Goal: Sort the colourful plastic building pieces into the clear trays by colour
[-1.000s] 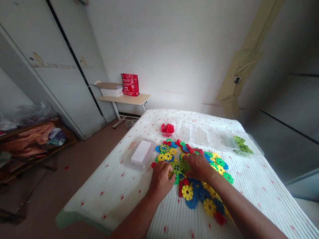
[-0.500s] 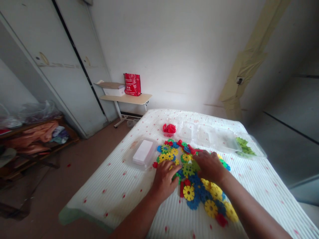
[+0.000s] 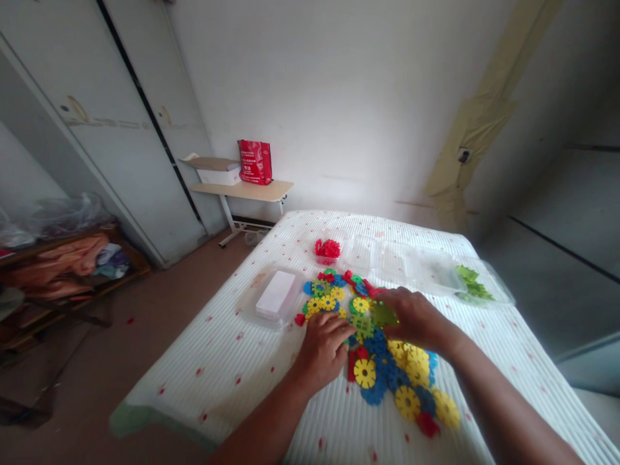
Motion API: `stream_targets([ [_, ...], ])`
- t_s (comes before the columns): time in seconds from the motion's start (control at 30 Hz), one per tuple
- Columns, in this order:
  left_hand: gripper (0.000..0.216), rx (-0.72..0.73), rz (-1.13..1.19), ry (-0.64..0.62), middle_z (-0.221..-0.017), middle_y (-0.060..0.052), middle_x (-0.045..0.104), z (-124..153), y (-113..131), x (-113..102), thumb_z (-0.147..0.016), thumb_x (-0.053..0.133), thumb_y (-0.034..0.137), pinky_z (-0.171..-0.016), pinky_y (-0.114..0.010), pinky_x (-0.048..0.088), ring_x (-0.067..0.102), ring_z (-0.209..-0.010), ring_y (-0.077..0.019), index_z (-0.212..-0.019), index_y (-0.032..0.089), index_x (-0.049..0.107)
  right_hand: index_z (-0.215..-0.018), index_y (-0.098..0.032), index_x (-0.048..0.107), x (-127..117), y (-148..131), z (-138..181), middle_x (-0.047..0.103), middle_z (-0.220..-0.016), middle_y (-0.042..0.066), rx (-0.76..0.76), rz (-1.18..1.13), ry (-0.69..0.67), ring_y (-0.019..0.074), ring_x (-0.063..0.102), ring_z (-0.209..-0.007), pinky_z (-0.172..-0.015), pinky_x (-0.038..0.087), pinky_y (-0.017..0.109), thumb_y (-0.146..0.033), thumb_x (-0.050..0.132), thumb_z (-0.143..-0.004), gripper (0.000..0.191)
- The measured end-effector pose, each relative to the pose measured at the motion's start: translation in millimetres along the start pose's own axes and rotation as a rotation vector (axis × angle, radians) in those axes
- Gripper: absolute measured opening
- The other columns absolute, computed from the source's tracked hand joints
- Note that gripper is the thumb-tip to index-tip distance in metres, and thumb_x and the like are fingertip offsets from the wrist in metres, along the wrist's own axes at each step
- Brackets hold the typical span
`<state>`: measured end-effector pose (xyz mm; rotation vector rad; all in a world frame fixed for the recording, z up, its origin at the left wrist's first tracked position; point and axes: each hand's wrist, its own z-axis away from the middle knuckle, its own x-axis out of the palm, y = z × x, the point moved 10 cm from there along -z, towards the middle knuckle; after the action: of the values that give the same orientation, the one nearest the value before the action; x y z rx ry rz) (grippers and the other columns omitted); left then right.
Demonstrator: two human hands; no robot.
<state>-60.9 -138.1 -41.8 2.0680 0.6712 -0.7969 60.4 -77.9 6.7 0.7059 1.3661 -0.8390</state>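
Observation:
Colourful notched plastic building pieces lie in a loose heap on the cloth, with a yellow disc [image 3: 364, 373] at its near side. My right hand [image 3: 419, 320] is over the heap's right part, its thumb and fingers closed on a light green plastic piece [image 3: 385, 314]. At the heap's left edge my left hand [image 3: 323, 349] rests palm down, fingers slightly bent and thumb apart. Its fingertips are beside another light green piece [image 3: 361, 326]; I see nothing held in it. Blue pieces [image 3: 385, 368] and a red piece [image 3: 428, 425] spread toward me.
Behind the heap stands a row of clear containers: one with red pieces [image 3: 328, 249], one at the right with green pieces [image 3: 473, 281]. A clear container [image 3: 247, 309] holding a white stack [image 3: 276, 294] sits on the left. A red bag [image 3: 255, 163] stands on a side table [image 3: 252, 189].
My right hand has shifted slightly right, and the light green piece in its fingers now shows clearly above the heap. My left hand stays nearly in place. The view has moved slightly.

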Motion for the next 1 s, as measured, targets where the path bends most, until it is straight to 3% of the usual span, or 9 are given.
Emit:
stream_targets([
  [0.2, 0.029, -0.109, 0.091, 0.168, -0.09, -0.005, 0.067, 3.4, -21.0, -10.3, -0.071, 0.044, 0.004, -0.088, -0.039, 0.043, 0.058, -0.095, -0.0201, -0.085, 0.02, 0.063, -0.122, -0.022, 0.054, 20.5, -24.2, -13.9, 0.059, -0.119, 0.012, -0.041, -0.038, -0.05, 0.0292, 0.051, -0.111, -0.09, 0.037, 0.041, -0.031, 0.062, -0.068, 0.056],
  [0.47, 0.024, -0.068, 0.074, 0.144, -0.081, -0.003, 0.067, 1.5, -16.1, -7.5, -0.07, 0.045, 0.003, -0.086, -0.037, 0.044, 0.059, -0.095, -0.0197, -0.075, 0.02, 0.06, -0.12, -0.018, 0.054, 44.9, -26.1, -20.6, 0.061, -0.117, 0.013, -0.051, -0.046, -0.1, 0.0303, 0.051, -0.112, -0.091, 0.037, 0.042, -0.032, 0.064, -0.065, 0.057],
  [0.83, 0.021, -0.012, 0.03, 0.158, -0.083, -0.003, 0.068, 1.4, -18.9, -5.7, -0.076, 0.043, 0.009, -0.083, -0.037, 0.046, 0.061, -0.092, -0.0204, -0.077, 0.02, 0.061, -0.107, -0.02, 0.057, 41.0, -25.5, -22.9, 0.064, -0.105, 0.011, -0.031, -0.046, -0.069, 0.0287, 0.056, -0.1, -0.081, 0.041, 0.038, -0.037, 0.067, -0.064, 0.047],
  [1.0, 0.021, 0.041, 0.016, 0.195, -0.083, -0.003, 0.068, 0.5, -15.4, -11.1, -0.08, 0.042, 0.012, -0.079, -0.034, 0.049, 0.062, -0.088, -0.0186, -0.077, 0.02, 0.062, -0.113, -0.021, 0.055, 25.8, -22.6, -13.8, 0.062, -0.108, 0.01, -0.064, -0.107, 0.028, 0.029, 0.054, -0.102, -0.084, 0.039, 0.04, -0.04, 0.07, -0.063, 0.055],
])
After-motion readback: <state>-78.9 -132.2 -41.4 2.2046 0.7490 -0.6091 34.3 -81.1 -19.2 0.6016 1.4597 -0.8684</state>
